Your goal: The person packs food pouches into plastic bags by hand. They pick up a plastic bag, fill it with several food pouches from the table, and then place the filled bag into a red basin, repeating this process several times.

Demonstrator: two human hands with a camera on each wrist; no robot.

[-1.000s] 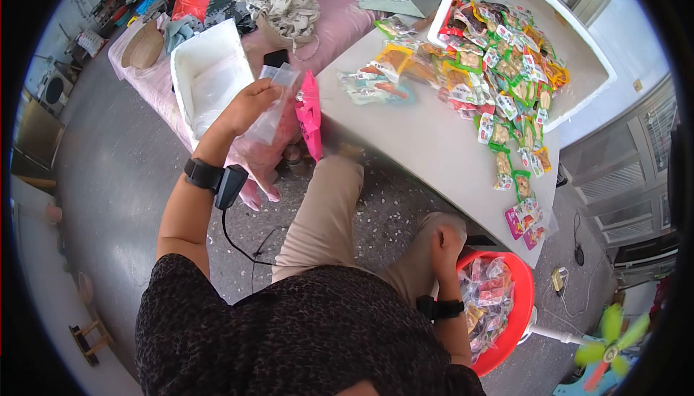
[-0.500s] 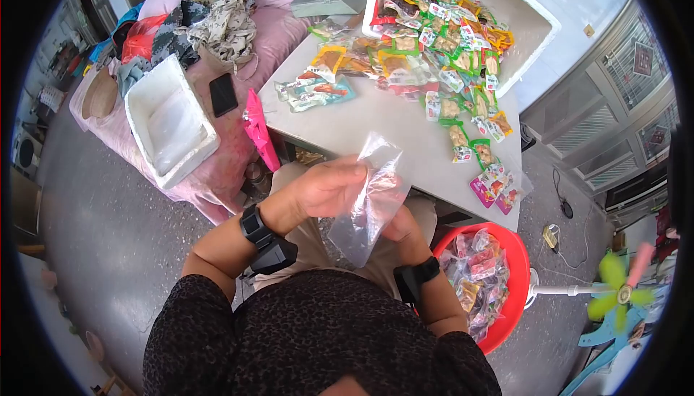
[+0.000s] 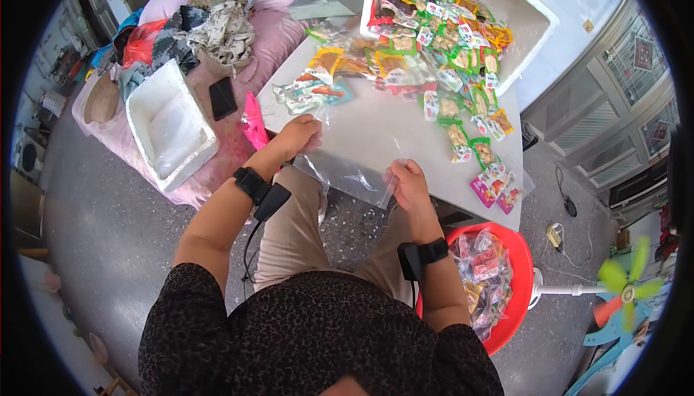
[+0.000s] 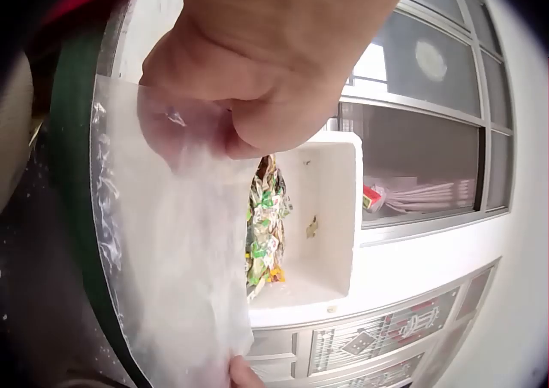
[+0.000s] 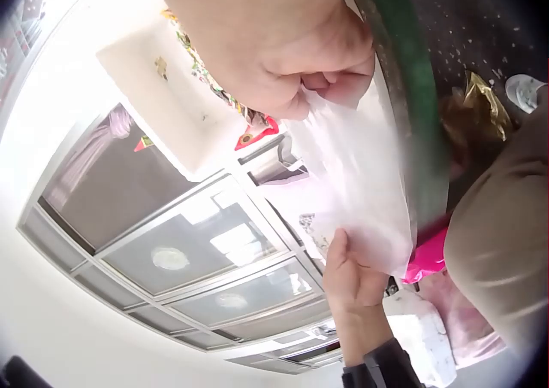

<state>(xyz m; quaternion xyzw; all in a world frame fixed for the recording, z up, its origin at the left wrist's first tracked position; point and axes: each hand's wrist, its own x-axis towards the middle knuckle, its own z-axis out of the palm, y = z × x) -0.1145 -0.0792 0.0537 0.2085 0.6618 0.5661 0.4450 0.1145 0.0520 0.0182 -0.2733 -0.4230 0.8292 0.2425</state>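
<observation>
A clear plastic bag (image 3: 352,168) is stretched flat between both hands at the near edge of the white table (image 3: 376,132). My left hand (image 3: 298,136) pinches its left corner, and my right hand (image 3: 407,179) pinches its right corner. In the left wrist view the bag (image 4: 176,259) hangs below the curled fingers (image 4: 257,105). In the right wrist view the bag (image 5: 356,173) runs from my right hand (image 5: 296,57) down to the left hand (image 5: 347,272). Several colourful snack packets (image 3: 434,56) lie heaped further back on the table.
A white foam box (image 3: 531,13) of packets stands at the table's far end. A red basin (image 3: 517,280) of filled bags sits on the floor at my right. A second foam box (image 3: 170,125), a phone (image 3: 222,96) and clothes lie on the pink bed at left. A fan (image 3: 625,287) stands far right.
The bag was held by the left hand alone over the bed, then brought before me and taken in both hands. Now it is spread wide at the table's edge.
</observation>
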